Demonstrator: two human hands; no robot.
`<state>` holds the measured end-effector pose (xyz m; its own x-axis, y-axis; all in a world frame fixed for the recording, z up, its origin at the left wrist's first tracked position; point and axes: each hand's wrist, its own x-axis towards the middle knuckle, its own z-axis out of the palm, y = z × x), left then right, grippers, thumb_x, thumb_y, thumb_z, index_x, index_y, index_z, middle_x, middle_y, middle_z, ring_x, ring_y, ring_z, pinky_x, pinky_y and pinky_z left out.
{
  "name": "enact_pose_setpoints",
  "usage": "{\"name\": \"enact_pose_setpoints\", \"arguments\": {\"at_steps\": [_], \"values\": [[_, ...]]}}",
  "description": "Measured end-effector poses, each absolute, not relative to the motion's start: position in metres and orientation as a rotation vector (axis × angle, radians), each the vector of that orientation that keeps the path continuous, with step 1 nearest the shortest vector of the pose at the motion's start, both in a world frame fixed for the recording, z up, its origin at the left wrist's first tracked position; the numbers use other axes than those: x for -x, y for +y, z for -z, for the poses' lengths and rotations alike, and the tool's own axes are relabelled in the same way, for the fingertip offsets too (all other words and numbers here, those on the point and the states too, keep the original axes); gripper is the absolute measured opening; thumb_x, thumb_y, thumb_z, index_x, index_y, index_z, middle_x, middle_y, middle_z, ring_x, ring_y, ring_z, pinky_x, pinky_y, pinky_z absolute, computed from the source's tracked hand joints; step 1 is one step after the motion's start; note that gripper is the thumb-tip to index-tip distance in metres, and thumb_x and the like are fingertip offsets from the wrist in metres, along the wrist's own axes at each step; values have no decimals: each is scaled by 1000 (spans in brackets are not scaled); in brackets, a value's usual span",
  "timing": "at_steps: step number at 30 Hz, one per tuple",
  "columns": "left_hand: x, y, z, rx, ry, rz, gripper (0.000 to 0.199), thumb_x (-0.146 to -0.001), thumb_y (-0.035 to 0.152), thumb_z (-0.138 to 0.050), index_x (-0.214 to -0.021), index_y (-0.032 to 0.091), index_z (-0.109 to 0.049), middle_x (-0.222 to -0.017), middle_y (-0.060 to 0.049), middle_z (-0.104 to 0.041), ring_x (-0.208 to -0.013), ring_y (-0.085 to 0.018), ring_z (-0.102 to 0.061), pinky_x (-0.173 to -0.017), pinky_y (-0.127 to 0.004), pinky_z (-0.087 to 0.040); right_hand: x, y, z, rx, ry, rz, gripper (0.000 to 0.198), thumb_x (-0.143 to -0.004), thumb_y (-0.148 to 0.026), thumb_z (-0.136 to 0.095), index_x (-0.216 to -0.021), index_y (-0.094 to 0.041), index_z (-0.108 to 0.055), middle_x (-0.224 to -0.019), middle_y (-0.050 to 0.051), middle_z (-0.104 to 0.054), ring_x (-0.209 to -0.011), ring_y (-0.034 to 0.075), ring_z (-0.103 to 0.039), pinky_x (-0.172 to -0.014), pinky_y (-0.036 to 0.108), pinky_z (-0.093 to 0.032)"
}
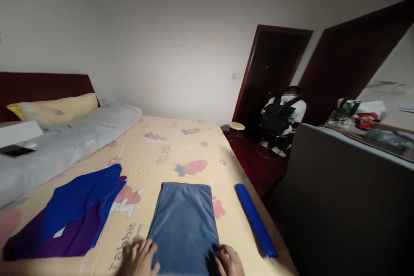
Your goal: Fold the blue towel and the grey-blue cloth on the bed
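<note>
A folded grey-blue cloth (184, 224), soft like a towel, lies flat on the bed in front of me. At its near left edge is my left hand (142, 258), fingers slightly bent and thumb apart from them, touching the cloth's side. My right hand (229, 261) rests at the near right edge with its fingers loosely bent against the cloth. Neither hand visibly pinches the fabric. To the left lies a loosely spread blue and purple cloth (80, 198) with a small white label. A long, narrow blue roll or folded strip (255, 220) lies to the right near the bed's edge.
The bed's patterned sheet (174, 142) spreads under everything. A grey quilt (93, 127), yellow pillow (64, 110) and phone (16, 151) are at left. A dark panel (336, 207) stands right, before a cluttered table (371, 125). A seated person (299, 112) and stool (236, 126) are near the door.
</note>
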<state>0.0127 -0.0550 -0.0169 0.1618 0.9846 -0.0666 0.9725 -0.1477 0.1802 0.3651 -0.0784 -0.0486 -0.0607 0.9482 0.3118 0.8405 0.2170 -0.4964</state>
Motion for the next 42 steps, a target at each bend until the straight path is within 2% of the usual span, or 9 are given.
{"name": "enact_pose_setpoints", "arguments": {"at_steps": [3,5,12,17,21,24,34,38,42], "values": [[-65,-39,12,-2389,1650,-309,55,-89,24,-36,-142,32,-42,-150,-3,-45,-137,-22,-42,-112,-43,-34,-314,-52,36,1549,-2055,-299,43,-94,-44,-40,-132,-31,-55,-134,5,-60,-120,23,-57,-101,37,-47],[-88,-26,15,-2445,1550,-345,62,-88,21,-36,-148,34,-27,-156,2,-33,-142,-20,-33,-115,-40,-33,-285,-36,37,1477,-2185,-327,50,-94,-43,-41,-143,-32,-39,-146,3,-47,-131,24,-48,-107,40,-43],[-15,-14,67,-2377,1904,-288,56,-91,43,-39,-144,44,-22,-154,7,-32,-141,-22,-35,-114,-46,-32,-320,-22,112,1694,-2060,4,54,-92,-53,-43,-143,-37,-36,-145,3,-45,-129,29,-49,-101,49,-48],[-4,-6,102,-2477,2143,-479,51,-92,35,-40,-142,41,-32,-148,2,-46,-135,-27,-44,-109,-52,-32,-342,-1,146,1606,-1988,331,60,-90,-55,-47,-145,-33,-34,-138,6,-53,-121,30,-57,-94,46,-53],[-62,38,98,-2709,1867,-573,60,-92,22,-34,-148,35,-17,-152,3,-40,-136,-19,-42,-107,-37,-36,-301,43,137,1346,-2173,341,64,-92,-50,-47,-148,-31,-24,-142,4,-49,-123,26,-56,-96,37,-52],[-88,83,85,-2706,1755,-503,59,-94,25,-30,-149,34,-9,-155,3,-34,-139,-18,-38,-110,-37,-34,-281,77,126,1172,-2294,302,66,-91,-54,-47,-148,-30,-24,-141,4,-49,-123,24,-55,-98,35,-50],[-40,172,46,-2271,1904,-116,55,-96,51,-21,-148,33,-19,-158,0,-25,-145,-22,-25,-116,-56,-15,-350,145,69,1759,-2190,-279,56,-95,-58,-30,-145,-31,-31,-152,-1,-32,-141,24,-30,-115,48,-33],[-38,180,48,-2300,1990,-141,52,-96,42,-24,-147,33,-27,-158,-2,-28,-146,-23,-24,-114,-55,-15,-350,152,65,1809,-2162,-349,59,-95,-61,-28,-145,-31,-28,-154,-2,-26,-143,23,-23,-118,48,-26],[-35,182,46,-2299,2098,-285,48,-96,30,-25,-141,30,-44,-149,-7,-47,-139,-25,-35,-110,-51,-22,-348,153,70,1810,-2180,-330,60,-94,-61,-28,-146,-31,-25,-155,-2,-23,-144,23,-23,-118,48,-27]]}}
